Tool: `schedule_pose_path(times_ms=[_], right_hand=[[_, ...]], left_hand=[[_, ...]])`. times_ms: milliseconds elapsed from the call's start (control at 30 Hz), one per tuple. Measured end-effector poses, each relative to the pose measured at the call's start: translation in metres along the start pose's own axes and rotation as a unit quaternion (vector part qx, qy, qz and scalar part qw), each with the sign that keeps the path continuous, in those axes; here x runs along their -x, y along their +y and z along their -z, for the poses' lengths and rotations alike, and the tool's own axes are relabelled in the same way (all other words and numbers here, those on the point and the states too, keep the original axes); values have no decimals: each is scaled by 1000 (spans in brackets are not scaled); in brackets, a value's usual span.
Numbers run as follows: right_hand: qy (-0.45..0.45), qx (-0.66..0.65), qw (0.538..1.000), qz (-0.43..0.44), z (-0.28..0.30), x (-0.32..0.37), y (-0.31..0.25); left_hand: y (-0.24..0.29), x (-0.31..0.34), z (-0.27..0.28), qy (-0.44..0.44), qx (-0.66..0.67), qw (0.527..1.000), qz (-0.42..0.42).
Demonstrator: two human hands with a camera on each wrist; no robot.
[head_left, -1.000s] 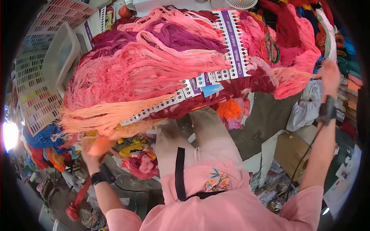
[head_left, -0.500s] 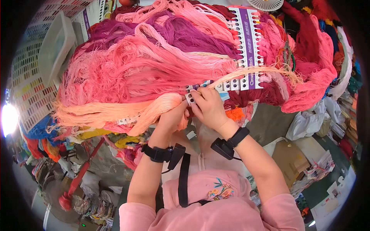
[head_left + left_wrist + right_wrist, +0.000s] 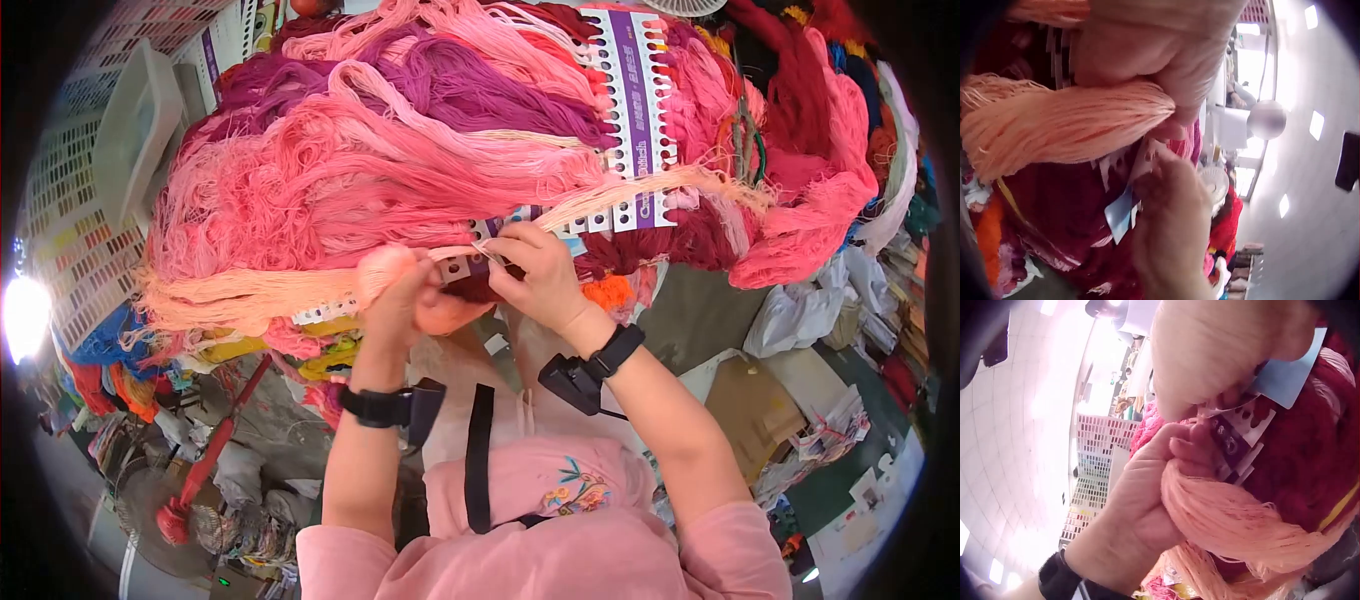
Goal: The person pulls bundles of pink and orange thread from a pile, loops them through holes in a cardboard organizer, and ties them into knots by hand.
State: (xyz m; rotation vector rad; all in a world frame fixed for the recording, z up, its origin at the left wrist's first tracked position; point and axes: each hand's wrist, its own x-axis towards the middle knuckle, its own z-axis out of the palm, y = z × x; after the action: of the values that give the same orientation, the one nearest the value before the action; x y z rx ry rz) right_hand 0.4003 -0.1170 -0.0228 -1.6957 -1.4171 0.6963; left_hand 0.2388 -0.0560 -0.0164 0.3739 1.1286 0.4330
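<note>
Left hand point(image 3: 395, 295) has shifted left and away from the punched card point(image 3: 456, 270) since the last frame; right hand point(image 3: 540, 275) nearly where it was. Hands near each other, not touching: left curled round the peach skein point(image 3: 1229, 515), right pinching the pale peach strand point(image 3: 600, 200) over the card, at the pink pile's point(image 3: 330, 180) near edge. Strand trails far-right (frayed tail loose across the purple-striped card point(image 3: 628, 60)). Judgement: draw evenly, keep threads parallel; a hard tug could bend the card.
</note>
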Motion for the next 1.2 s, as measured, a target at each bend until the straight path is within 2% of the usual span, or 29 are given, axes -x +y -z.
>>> schedule_pose_path(times_ms=[67, 100, 133, 233, 300, 333, 433, 500, 533, 600, 633, 667, 700, 733, 800, 867, 933, 967, 1000, 1033, 1067, 1133, 1200], right_hand=[[2, -1, 1000, 6, -3, 1, 1], [4, -2, 1000, 16, -5, 1, 1], [4, -3, 1000, 18, -5, 0, 0], [-20, 4, 1000, 7, 1, 1, -1], [-28, -2, 999, 16, 1, -1, 1], [-28, -2, 1000, 15, -1, 1, 5], [-29, -58, 998, 9, -6, 3, 12], [10, -163, 983, -84, -3, -2, 5], [10, -161, 983, -84, -3, -3, 5], [-13, -37, 998, -53, -6, -3, 5], [-37, 0, 997, -62, -8, -3, 2], [-36, 0, 997, -62, -9, -4, 0], [-69, 43, 994, -67, -10, -5, -1], [-102, 85, 989, -71, -11, -6, -2], [-81, 87, 991, -62, -14, -6, -1], [-58, 93, 993, -53, -15, -7, -1], [-74, 126, 988, -49, -14, -9, -4], [-73, 126, 988, -44, -15, -10, -6], [-73, 133, 987, -58, -16, -11, -9], [-73, 139, 985, -73, -17, -11, -12], [-70, 138, 986, -66, -18, -10, -14], [-76, 176, 978, -78, -17, -8, -19], [-73, 197, 975, -71, -12, -7, -27]], left_hand=[[10, 4, 4, -42, -7, 999, 4], [7, 3, -5, -27, -111, 993, 37], [5, 0, -1, -27, -111, 993, 35], [0, -2, 6, -31, -56, 998, 20], [22, 17, -3, -110, 69, 988, 78], [32, 24, -16, -109, 68, 988, 79], [40, 24, -37, -95, 27, 993, 65], [13, -3, -20, -170, -174, 962, 127], [6, -7, -15, -171, -173, 961, 127], [-4, -15, -3, -109, -294, 947, 72], [-1, -13, 10, -206, -513, 816, -169], [12, -4, 10, -206, -514, 815, -170], [28, 11, 11, -148, -360, 921, -19], [42, 24, 13, -81, -184, 971, 132], [63, 47, 38, -74, -76, 991, 77], [87, 69, 63, 57, -10, 998, 8], [119, 93, 99, 90, -17, 994, -64], [138, 100, 141, -32, 51, 996, -67], [151, 107, 173, -153, 117, 979, -71], [161, 113, 173, 28, 103, 984, -145], [174, 118, 172, 206, 87, 951, -215], [191, 130, 177, 218, 105, 947, -210], [190, 138, 161, 232, -10, 941, -246]])
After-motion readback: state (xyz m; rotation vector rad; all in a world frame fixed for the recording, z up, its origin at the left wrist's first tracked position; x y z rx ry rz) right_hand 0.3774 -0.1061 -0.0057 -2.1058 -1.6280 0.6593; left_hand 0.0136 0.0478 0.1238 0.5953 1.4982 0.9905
